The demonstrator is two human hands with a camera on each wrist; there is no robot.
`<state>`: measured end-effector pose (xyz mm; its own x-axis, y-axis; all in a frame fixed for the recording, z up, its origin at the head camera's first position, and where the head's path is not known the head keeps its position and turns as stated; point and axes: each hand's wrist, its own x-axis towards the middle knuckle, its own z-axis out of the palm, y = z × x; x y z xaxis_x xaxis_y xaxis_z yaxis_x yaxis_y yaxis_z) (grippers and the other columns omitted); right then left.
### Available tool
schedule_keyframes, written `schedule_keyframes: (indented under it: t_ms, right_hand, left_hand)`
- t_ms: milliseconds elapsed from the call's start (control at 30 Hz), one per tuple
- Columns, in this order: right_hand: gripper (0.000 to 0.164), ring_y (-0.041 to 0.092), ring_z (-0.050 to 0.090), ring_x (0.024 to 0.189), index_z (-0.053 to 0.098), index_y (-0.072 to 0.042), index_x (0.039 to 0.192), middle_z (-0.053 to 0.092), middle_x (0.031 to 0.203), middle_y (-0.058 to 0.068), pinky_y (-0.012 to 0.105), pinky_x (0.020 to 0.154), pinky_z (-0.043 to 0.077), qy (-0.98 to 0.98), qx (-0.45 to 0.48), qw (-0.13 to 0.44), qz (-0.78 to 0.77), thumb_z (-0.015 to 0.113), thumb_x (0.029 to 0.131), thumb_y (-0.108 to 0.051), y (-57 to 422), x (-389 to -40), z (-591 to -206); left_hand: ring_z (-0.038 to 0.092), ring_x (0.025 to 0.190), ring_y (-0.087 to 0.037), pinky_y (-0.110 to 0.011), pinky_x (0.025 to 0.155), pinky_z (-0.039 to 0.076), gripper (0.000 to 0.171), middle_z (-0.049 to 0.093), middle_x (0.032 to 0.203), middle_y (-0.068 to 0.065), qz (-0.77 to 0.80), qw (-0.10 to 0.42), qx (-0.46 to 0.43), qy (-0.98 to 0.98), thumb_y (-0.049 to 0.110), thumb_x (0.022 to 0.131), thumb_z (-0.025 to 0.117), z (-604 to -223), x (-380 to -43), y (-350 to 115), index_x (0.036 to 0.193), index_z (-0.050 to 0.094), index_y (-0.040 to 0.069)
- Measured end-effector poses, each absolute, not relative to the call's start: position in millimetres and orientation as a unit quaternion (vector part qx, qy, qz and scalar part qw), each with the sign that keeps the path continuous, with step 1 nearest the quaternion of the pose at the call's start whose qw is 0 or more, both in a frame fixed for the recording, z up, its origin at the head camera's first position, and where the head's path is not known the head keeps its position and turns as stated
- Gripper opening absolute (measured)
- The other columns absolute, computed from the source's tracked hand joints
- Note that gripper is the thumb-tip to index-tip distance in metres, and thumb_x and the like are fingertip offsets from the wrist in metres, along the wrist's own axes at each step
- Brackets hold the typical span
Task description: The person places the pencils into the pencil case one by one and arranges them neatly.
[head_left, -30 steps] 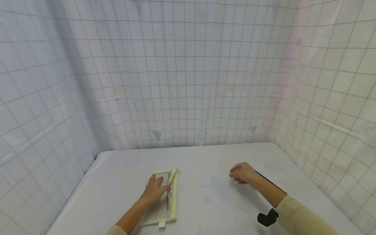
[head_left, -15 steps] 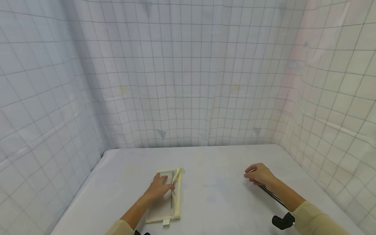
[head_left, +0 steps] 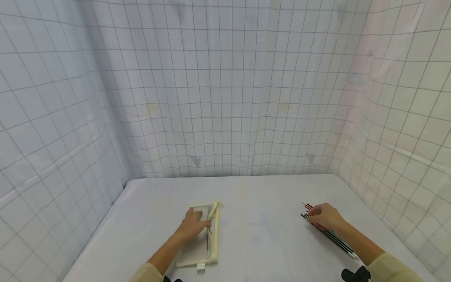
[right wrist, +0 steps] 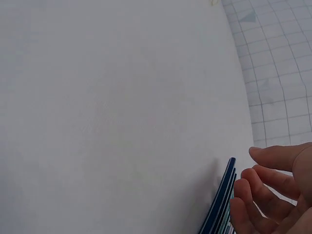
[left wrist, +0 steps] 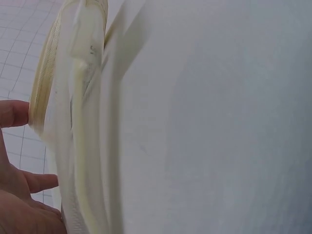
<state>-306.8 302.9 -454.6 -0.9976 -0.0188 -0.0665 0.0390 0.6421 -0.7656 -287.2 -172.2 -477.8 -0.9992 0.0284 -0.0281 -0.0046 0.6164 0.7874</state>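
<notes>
On the left of the table lies a see-through zip pouch (head_left: 194, 252) with pale yellow edging and a small white tab. A thin dark, pencil-like stick (head_left: 208, 246) shows inside it along the zip side. My left hand (head_left: 190, 228) rests on the pouch with spread fingers, the thumb at the zip opening. In the left wrist view the fingertips touch the pale zip edge (left wrist: 43, 83). At the right, my right hand (head_left: 325, 217) is over a bundle of dark striped pencils (head_left: 340, 241). Its fingers are loosely bent, with a gap between thumb and fingertips beside the pencils (right wrist: 222, 200).
Both things lie on a white-covered table (head_left: 260, 219). White gridded curtains (head_left: 225, 117) stand around its back and sides. A black strap piece (head_left: 356, 274) sits at the right sleeve.
My right hand has moved rightward, back over the pencils, whose ends now show past the fingers. My left hand stays on the pouch. The head view has shifted slightly.
</notes>
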Motion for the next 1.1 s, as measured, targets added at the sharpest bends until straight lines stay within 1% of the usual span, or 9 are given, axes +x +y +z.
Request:
schedule_keyframes:
  t_ms: [100,200,300,433,533,633,900,1100]
  right_hand:
    - [0.022,0.02,0.063,0.074,0.07,0.001,0.105,0.068,0.086,0.004,0.035,0.062,0.056,0.921,-0.009,0.027,-0.389,0.078,0.089,-0.012,311,-303,-459]
    - [0.02,0.019,0.062,0.077,0.071,-0.002,0.101,0.068,0.088,0.002,0.036,0.064,0.054,0.933,-0.029,0.013,-0.358,0.08,0.087,-0.013,320,-301,-463]
    - [0.018,0.019,0.06,0.075,0.071,-0.003,0.096,0.066,0.084,0.0,0.037,0.063,0.051,0.945,-0.059,-0.007,-0.321,0.082,0.084,-0.012,325,-299,-465]
    - [0.015,0.016,0.057,0.07,0.072,-0.008,0.089,0.062,0.078,-0.003,0.035,0.059,0.048,0.959,-0.094,-0.03,-0.268,0.084,0.08,-0.01,327,-298,-469]
    - [0.014,0.013,0.057,0.07,0.072,-0.012,0.085,0.063,0.077,-0.006,0.035,0.059,0.049,0.964,-0.117,-0.045,-0.233,0.085,0.079,-0.008,327,-299,-472]
    - [0.014,0.012,0.058,0.07,0.073,-0.013,0.083,0.064,0.077,-0.007,0.036,0.06,0.05,0.967,-0.139,-0.06,-0.207,0.085,0.079,-0.006,326,-301,-471]
    - [0.011,0.013,0.061,0.072,0.076,-0.008,0.087,0.066,0.079,-0.005,0.034,0.062,0.053,0.966,-0.155,-0.03,-0.205,0.081,0.079,-0.002,325,-303,-471]
    - [0.016,0.016,0.06,0.07,0.073,-0.005,0.083,0.066,0.078,-0.002,0.038,0.06,0.055,0.972,-0.142,-0.031,-0.183,0.079,0.073,0.005,317,-305,-470]
  left_hand:
    - [0.014,0.141,-0.069,-0.08,0.106,0.022,0.08,0.013,0.163,-0.037,0.438,0.02,0.006,0.899,0.033,0.083,0.07,-477,-287,-174,0.148,0.046,-0.008]
    - [0.012,0.142,-0.068,-0.079,0.107,0.021,0.08,0.013,0.163,-0.037,0.443,0.017,0.007,0.897,0.032,0.083,0.07,-476,-288,-175,0.148,0.046,-0.008]
    - [0.012,0.143,-0.067,-0.078,0.108,0.02,0.08,0.013,0.163,-0.037,0.443,0.011,0.01,0.896,0.032,0.083,0.07,-475,-288,-176,0.148,0.047,-0.009]
    - [0.014,0.141,-0.069,-0.079,0.108,0.022,0.081,0.014,0.163,-0.037,0.438,0.011,0.013,0.899,0.033,0.082,0.07,-475,-288,-175,0.148,0.047,-0.009]
    - [0.014,0.141,-0.069,-0.079,0.107,0.022,0.081,0.014,0.163,-0.037,0.441,0.012,0.013,0.897,0.033,0.083,0.071,-474,-286,-175,0.148,0.046,-0.009]
    - [0.013,0.141,-0.069,-0.079,0.107,0.022,0.081,0.013,0.163,-0.036,0.442,0.011,0.015,0.897,0.034,0.084,0.07,-474,-287,-174,0.148,0.046,-0.008]
    - [0.014,0.141,-0.069,-0.079,0.108,0.021,0.081,0.014,0.162,-0.038,0.437,0.013,0.014,0.899,0.033,0.082,0.07,-477,-286,-173,0.147,0.047,-0.009]
    - [0.013,0.141,-0.07,-0.08,0.106,0.022,0.082,0.012,0.163,-0.037,0.444,0.017,0.016,0.896,0.033,0.082,0.07,-478,-287,-174,0.149,0.046,-0.008]
